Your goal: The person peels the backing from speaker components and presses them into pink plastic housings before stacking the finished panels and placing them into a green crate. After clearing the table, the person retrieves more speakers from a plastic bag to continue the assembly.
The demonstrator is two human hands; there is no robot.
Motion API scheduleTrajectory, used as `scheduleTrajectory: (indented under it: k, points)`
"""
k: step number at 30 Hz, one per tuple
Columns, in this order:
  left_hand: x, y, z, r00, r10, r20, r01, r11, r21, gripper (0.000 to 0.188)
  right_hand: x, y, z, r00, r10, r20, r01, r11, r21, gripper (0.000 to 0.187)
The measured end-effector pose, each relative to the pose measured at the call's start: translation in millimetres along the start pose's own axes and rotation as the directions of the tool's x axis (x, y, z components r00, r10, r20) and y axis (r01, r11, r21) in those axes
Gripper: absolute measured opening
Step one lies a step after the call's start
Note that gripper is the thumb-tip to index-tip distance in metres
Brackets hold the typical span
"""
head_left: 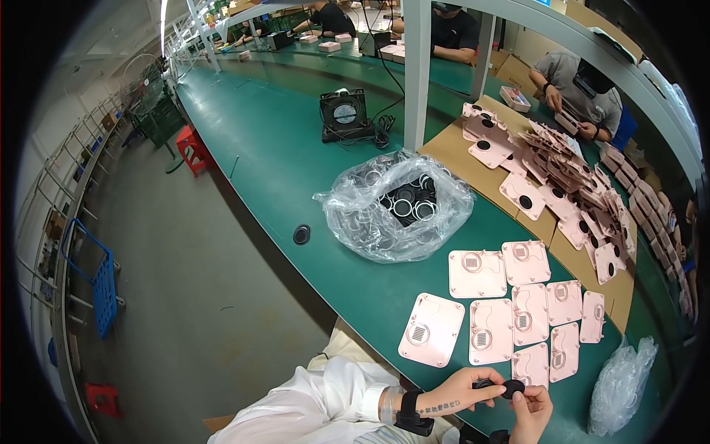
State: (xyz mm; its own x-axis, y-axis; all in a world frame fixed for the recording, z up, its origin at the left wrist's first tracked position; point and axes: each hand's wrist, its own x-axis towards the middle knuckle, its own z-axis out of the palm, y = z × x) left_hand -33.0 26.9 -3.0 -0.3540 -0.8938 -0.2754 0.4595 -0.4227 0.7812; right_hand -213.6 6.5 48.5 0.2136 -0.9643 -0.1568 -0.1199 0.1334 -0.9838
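Observation:
Low in the picture, my two hands meet over the near edge of the green table. My left hand [457, 392] is closed around black round pieces [483, 384], partly hidden by its fingers. Between the fingertips of both hands is a black round disc [512, 388], which my right hand [531, 414] pinches from the right. Just beyond them lie several pink plastic panels [491, 330] with slotted round grilles; one panel [529, 359] is partly covered by my hands. A clear plastic bag [355, 214] further off holds many black rings and discs [403, 209].
A loose black ring [302, 234] lies near the table's left edge. Pink panels with black discs [526, 201] are heaped on cardboard [455, 159]. A crumpled clear bag [621, 385] is at right; a small black fan [345, 115] stands beyond. A co-worker [580, 89] handles a pink part.

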Motion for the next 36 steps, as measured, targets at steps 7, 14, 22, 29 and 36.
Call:
scheduleTrajectory:
  k: [7,14,22,29,36]
  points:
    - [6,21,-1,0.999,-0.031,-0.042,0.031,0.999,0.009,0.021,13,10,-1,0.99,0.13,-0.046,-0.119,0.975,0.185,0.009]
    - [14,42,-5,0.99,-0.047,-0.136,0.042,0.998,-0.036,0.018,39,8,5,0.977,0.2,0.068,-0.211,0.914,0.347,0.012]
    - [22,27,8,0.982,-0.054,-0.179,0.054,0.999,-0.006,0.022,32,17,-10,0.98,0.196,0.028,-0.192,0.903,0.384,0.008]
    - [16,20,5,0.977,-0.077,-0.2,0.069,0.996,-0.048,0.025,26,20,-12,0.844,-0.535,-0.037,0.502,0.812,-0.298,0.014]
    - [20,21,6,0.974,-0.107,-0.198,0.084,0.989,-0.121,0.026,29,20,-14,0.77,-0.637,0.026,0.584,0.688,-0.431,0.016]
